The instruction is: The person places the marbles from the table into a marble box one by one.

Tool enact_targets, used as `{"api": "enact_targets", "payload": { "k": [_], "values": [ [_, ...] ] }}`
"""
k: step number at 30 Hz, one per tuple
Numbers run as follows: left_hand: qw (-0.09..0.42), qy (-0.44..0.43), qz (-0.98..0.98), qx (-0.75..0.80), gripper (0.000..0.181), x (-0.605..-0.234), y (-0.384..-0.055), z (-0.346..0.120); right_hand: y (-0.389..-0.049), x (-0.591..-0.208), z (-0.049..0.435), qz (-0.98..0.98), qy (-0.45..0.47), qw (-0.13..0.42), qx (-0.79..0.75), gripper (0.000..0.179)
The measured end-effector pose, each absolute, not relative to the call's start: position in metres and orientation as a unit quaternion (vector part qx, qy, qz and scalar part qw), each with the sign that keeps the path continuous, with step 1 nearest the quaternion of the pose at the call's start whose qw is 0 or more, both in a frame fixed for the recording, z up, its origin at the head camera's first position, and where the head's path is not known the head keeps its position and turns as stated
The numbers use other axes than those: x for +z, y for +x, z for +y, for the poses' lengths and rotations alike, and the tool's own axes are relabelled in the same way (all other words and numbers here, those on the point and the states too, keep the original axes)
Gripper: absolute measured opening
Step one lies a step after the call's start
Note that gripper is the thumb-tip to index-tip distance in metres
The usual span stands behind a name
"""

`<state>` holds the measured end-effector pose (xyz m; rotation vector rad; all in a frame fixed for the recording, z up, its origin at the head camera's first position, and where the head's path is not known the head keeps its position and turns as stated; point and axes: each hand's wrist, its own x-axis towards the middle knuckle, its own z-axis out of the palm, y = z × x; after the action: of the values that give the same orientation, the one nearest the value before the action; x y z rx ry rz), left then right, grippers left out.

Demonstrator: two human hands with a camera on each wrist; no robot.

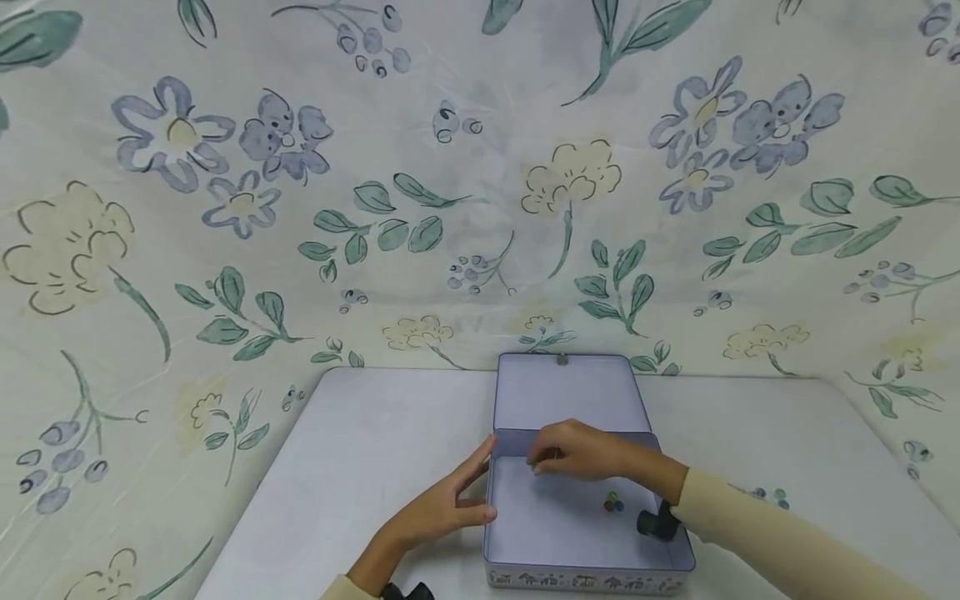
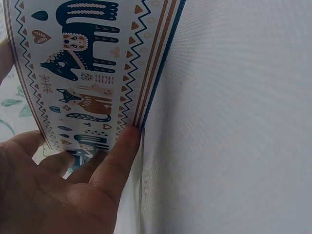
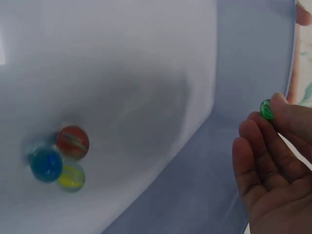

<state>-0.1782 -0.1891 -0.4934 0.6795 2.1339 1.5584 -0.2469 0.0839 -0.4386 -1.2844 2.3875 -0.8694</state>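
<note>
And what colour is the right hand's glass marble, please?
The glass marble is green, clearest in the right wrist view.

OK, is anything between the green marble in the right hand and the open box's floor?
Nothing visible: the right hand pinches the green marble over the hinged box, toward its far left corner. The red marble, blue marble and yellow marble sit grouped to the right.

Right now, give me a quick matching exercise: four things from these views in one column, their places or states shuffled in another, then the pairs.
1. Green marble
2. Left hand
3. Lid
4. Red marble

A. Open, beyond the far edge
B. On the box floor
C. Pinched by the right hand
D. Touching the patterned outer wall

Pairs: 1-C, 2-D, 3-A, 4-B
</note>
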Motion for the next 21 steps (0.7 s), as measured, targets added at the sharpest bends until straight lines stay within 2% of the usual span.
{"api": "enact_targets", "payload": {
  "k": [21],
  "values": [
    [0.207, 0.253, 0.762, 0.559, 0.092, -0.495, -0.18, -0.189, -0.25, -0.464, 0.077, 0.839, -0.447, 0.155, -0.27, 0.008]
  ]
}}
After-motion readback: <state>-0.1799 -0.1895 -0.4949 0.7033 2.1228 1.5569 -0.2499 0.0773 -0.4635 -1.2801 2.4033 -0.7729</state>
